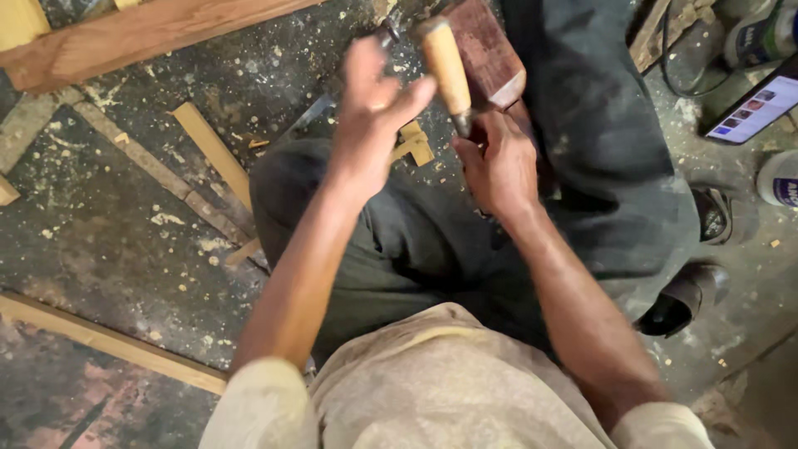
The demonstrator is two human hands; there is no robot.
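Wooden chisel handle (445,66) in right hand (499,166)'s closed grip, left hand (370,116) open beside it, touching nothing.

This is a woodworking shop, with the work done down on the floor. Sawdust and wood chips (166,220) litter the dark concrete floor (108,241) left of the left hand (374,108). Loose timber strips (212,150) lie there too, a heavy plank (125,37) crosses beyond them, and another batten (108,341) runs nearer the body. A wooden-handled chisel (446,66) stands above the right hand (499,162).
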